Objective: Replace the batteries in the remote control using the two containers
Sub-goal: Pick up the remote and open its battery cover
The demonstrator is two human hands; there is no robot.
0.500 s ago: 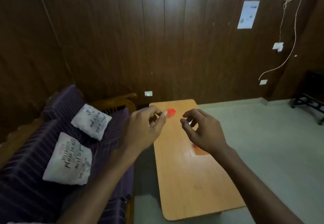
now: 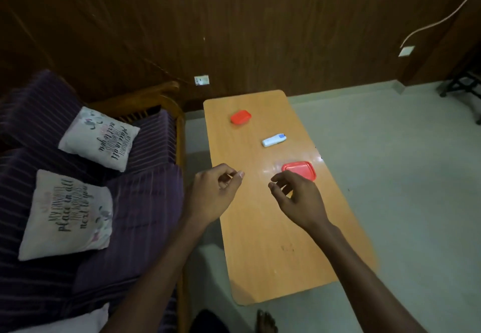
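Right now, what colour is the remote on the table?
White with a blue patch, remote, head view.

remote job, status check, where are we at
Left hand and right hand empty, above table. Remote untouched between two closed red containers. Nothing blocking.

White remote control (image 2: 273, 140) with a blue patch near its right end lies flat mid-table, long axis pointing roughly 2 o'clock. Small red container (image 2: 240, 117), rounded, lid on, sits at its 10 o'clock, apart from it. Larger red container (image 2: 299, 169), rounded-square lid on, sits at the remote's 5 o'clock, near edge partly hidden by a hand.
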